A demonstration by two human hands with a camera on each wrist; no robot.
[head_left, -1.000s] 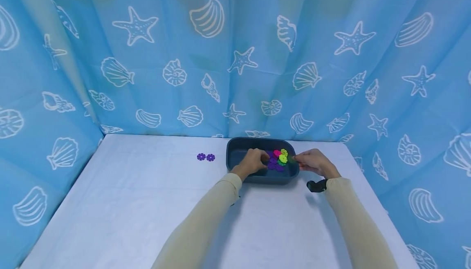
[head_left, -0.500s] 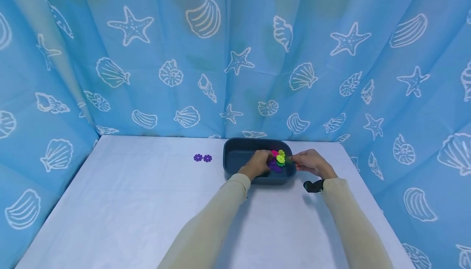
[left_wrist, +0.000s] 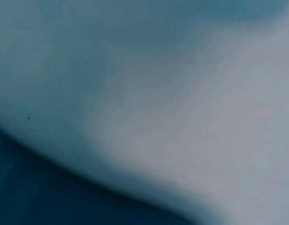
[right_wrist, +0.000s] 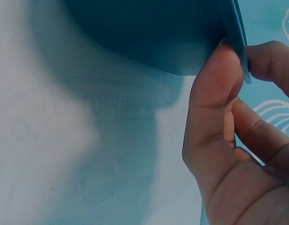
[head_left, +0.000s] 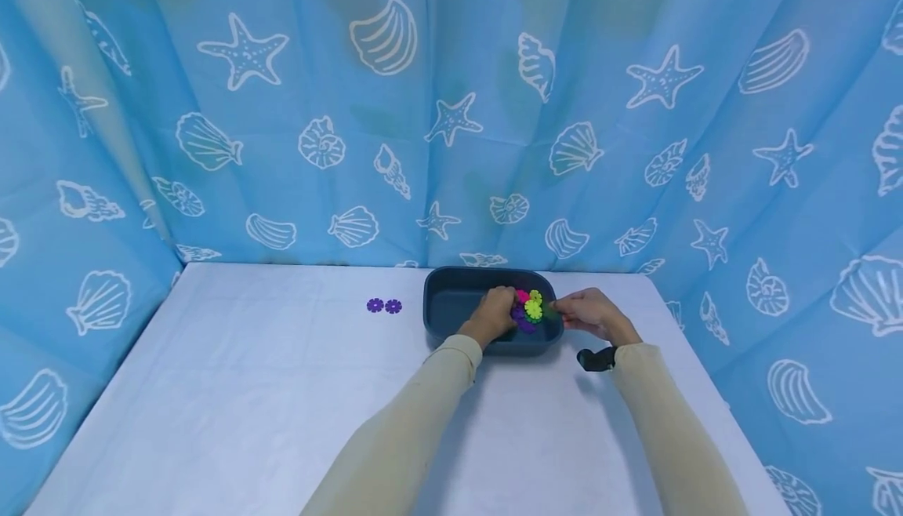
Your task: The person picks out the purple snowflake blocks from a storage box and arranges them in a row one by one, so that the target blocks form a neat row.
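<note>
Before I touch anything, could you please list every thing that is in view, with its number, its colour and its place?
Tub: one, dark blue-grey, near the table's far edge
Loose discs: two, purple, on the table, left of the tub
Piled discs: several (overlapped, not countable), purple, pink, yellow, green, in the tub
Table: one, white, under the tub
Curtain: at least one, blue with white shells and starfish, behind and at both sides
Wrist device: one, black, at the right wrist
Sleeves: two, cream, on both arms
Left grip: one, bare, beside the piled discs
Right grip: one, bare, pinching the tub's right rim
</note>
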